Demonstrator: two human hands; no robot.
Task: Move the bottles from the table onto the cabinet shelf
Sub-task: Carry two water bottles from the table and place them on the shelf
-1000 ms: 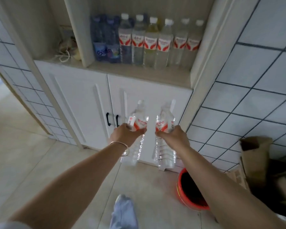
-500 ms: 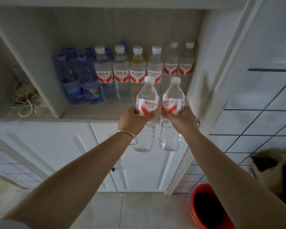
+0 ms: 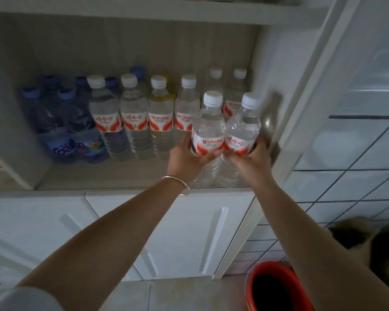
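My left hand [image 3: 185, 157] grips a clear water bottle [image 3: 208, 125] with a white cap and red-and-white label. My right hand [image 3: 250, 161] grips a matching bottle [image 3: 243, 126] pressed right beside it. Both bottles stand upright at the front right of the cabinet shelf [image 3: 103, 176], their bases at or just above the shelf board. Behind them a row of similar white-capped bottles [image 3: 135, 117] lines the shelf, and blue-capped bottles [image 3: 65, 122] fill its left part.
White cabinet doors [image 3: 184, 230] close the space below the shelf. A red bucket [image 3: 276, 288] stands on the floor at the lower right. A tiled wall [image 3: 357, 142] rises on the right, with a brown paper bag [image 3: 364, 239] near it.
Both hands have lifted the two bottles from in front of the cabinet doors up and forward over the shelf's front right edge. The camera has come closer to the shelf.
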